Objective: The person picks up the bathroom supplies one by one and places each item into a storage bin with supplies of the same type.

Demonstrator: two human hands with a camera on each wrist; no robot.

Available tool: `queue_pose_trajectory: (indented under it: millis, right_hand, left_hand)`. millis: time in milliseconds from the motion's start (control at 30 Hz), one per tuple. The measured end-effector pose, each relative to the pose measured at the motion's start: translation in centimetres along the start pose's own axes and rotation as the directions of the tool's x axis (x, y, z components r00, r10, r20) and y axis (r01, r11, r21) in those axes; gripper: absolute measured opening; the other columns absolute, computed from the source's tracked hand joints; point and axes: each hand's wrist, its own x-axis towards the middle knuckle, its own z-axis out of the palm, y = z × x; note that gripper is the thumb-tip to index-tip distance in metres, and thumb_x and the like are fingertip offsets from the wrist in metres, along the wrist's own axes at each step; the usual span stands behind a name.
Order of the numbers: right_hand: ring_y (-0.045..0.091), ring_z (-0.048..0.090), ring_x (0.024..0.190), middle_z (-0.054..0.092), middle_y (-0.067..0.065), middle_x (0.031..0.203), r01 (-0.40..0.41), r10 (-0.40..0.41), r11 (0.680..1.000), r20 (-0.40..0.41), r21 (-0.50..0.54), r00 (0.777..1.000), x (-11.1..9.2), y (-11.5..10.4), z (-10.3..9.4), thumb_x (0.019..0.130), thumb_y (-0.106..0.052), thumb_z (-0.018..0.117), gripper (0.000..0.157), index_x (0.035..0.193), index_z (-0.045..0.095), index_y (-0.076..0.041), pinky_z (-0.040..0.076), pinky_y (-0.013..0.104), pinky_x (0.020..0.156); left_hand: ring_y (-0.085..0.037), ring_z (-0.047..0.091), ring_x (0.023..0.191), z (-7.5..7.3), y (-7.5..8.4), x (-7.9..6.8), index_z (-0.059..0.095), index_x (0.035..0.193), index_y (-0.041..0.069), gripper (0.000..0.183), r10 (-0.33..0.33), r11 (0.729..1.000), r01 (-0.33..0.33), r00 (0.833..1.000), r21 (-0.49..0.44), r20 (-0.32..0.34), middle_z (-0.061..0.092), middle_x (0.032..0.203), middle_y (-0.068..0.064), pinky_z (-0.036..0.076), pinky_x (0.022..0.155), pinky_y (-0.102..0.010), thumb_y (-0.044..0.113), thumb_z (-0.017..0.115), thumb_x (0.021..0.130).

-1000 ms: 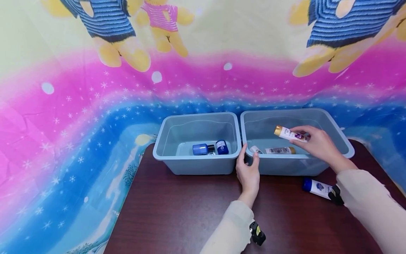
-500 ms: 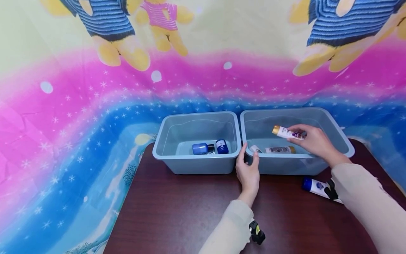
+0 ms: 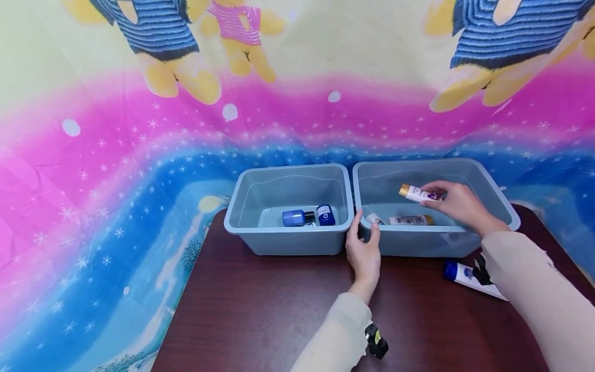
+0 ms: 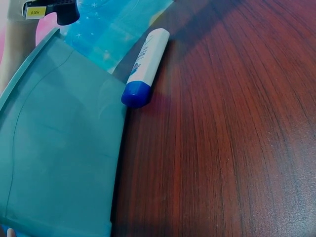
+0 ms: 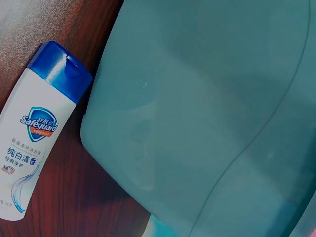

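My right hand pinches a small white bottle with a gold cap and a purple patch, holding it over the right grey-blue bin. Its cap points left. At that bin's near left corner, my left hand rests with thumb and fingers spread along the outside. Inside the right bin lie another gold-capped bottle and a white item by the left wall. A white body wash bottle with a blue cap lies on the table in front of the bin, partly covered by my right sleeve in the head view.
A left grey-blue bin stands beside the right one, a narrow gap between them. In it lie a blue bottle with a black cap and a dark blue container. A printed cloth hangs behind the dark wooden table.
My right hand has shifted slightly left with the gold-capped bottle, and its sleeve uncovers more of the body wash bottle. The left hand stays in place.
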Motion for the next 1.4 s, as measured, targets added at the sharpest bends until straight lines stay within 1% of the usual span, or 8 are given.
queue_pose_trajectory:
  millis: [267, 400, 533, 767, 1033, 1167, 1300, 1400]
  right_hand:
    - [0.033, 0.054, 0.099, 0.061, 0.025, 0.121, 0.012, -0.013, 0.999, 0.035, 0.038, 0.999, 0.52, 0.43, 0.00, 0.092, -0.028, 0.072, 0.049, 0.131, 0.060, 0.000, 0.048, 0.040, 0.073]
    - [0.033, 0.055, 0.099, 0.061, 0.024, 0.121, 0.007, -0.009, 0.999, 0.054, 0.047, 0.998, 0.51, 0.58, 0.04, 0.092, -0.030, 0.072, 0.049, 0.129, 0.060, 0.000, 0.048, 0.039, 0.073]
    - [0.033, 0.056, 0.099, 0.062, 0.024, 0.120, 0.002, -0.006, 0.999, 0.070, 0.053, 0.998, 0.40, 0.66, 0.15, 0.092, -0.032, 0.072, 0.050, 0.129, 0.061, -0.001, 0.048, 0.040, 0.074]
    - [0.035, 0.056, 0.101, 0.060, 0.026, 0.124, -0.011, 0.007, 0.999, 0.078, 0.052, 0.997, 0.47, 0.84, 0.36, 0.092, -0.027, 0.073, 0.048, 0.130, 0.060, -0.001, 0.050, 0.046, 0.079]
    - [0.037, 0.057, 0.103, 0.059, 0.028, 0.126, -0.021, 0.017, 0.998, 0.086, 0.053, 0.996, 0.61, 1.00, 0.26, 0.091, -0.032, 0.073, 0.053, 0.131, 0.059, -0.001, 0.050, 0.049, 0.081]
    - [0.036, 0.057, 0.102, 0.060, 0.026, 0.122, -0.008, 0.004, 0.999, 0.079, 0.052, 0.997, 0.51, 1.00, 0.23, 0.093, -0.029, 0.071, 0.049, 0.131, 0.059, 0.000, 0.051, 0.047, 0.078]
    - [0.035, 0.059, 0.100, 0.065, 0.021, 0.112, 0.026, -0.028, 0.998, 0.039, 0.063, 0.999, 0.21, 0.95, 0.07, 0.097, -0.020, 0.066, 0.039, 0.130, 0.058, 0.000, 0.051, 0.040, 0.074]
    - [0.034, 0.061, 0.098, 0.067, 0.018, 0.107, 0.042, -0.043, 0.997, 0.015, 0.068, 0.999, 0.07, 0.94, -0.11, 0.098, -0.018, 0.064, 0.037, 0.130, 0.059, 0.000, 0.051, 0.035, 0.072]
  left_hand:
    - [-0.015, 0.055, 0.120, 0.04, -0.07, 0.08, 0.062, 0.131, 0.042, 0.042, 0.000, 1.000, 0.000, 1.000, -0.010, 0.006, 0.060, 0.133, 0.009, 0.047, 0.095, -0.044, 0.030, 0.071, 0.091]
    - [-0.015, 0.055, 0.120, -0.04, -0.14, 0.01, 0.063, 0.131, 0.040, 0.042, -0.006, 1.000, 0.006, 1.000, -0.012, 0.008, 0.059, 0.134, 0.009, 0.047, 0.096, -0.044, 0.030, 0.071, 0.092]
    - [-0.014, 0.056, 0.119, -0.12, -0.19, -0.06, 0.063, 0.130, 0.043, 0.042, -0.005, 1.000, 0.005, 1.000, -0.017, 0.004, 0.060, 0.133, 0.009, 0.048, 0.095, -0.043, 0.030, 0.072, 0.091]
    - [-0.013, 0.056, 0.118, -0.11, -0.21, -0.11, 0.062, 0.129, 0.046, 0.042, 0.004, 1.000, -0.004, 1.000, -0.015, 0.001, 0.060, 0.132, 0.010, 0.048, 0.094, -0.042, 0.030, 0.072, 0.091]
    - [-0.014, 0.056, 0.117, 0.03, -0.14, -0.05, 0.062, 0.129, 0.046, 0.042, 0.003, 1.000, -0.003, 1.000, -0.003, -0.001, 0.060, 0.132, 0.011, 0.048, 0.093, -0.043, 0.028, 0.071, 0.092]
    - [-0.014, 0.056, 0.118, 0.03, -0.11, -0.07, 0.062, 0.129, 0.045, 0.043, 0.002, 1.000, -0.002, 1.000, -0.008, -0.002, 0.060, 0.132, 0.011, 0.048, 0.094, -0.043, 0.025, 0.072, 0.092]
    - [-0.014, 0.056, 0.118, -0.04, -0.06, -0.14, 0.062, 0.128, 0.045, 0.043, 0.006, 1.000, -0.006, 1.000, -0.014, -0.006, 0.060, 0.131, 0.011, 0.048, 0.093, -0.043, 0.025, 0.072, 0.092]
    - [-0.014, 0.056, 0.118, -0.05, -0.04, -0.17, 0.062, 0.129, 0.045, 0.043, 0.009, 1.000, -0.009, 1.000, -0.015, -0.005, 0.060, 0.131, 0.012, 0.048, 0.093, -0.043, 0.025, 0.072, 0.092]
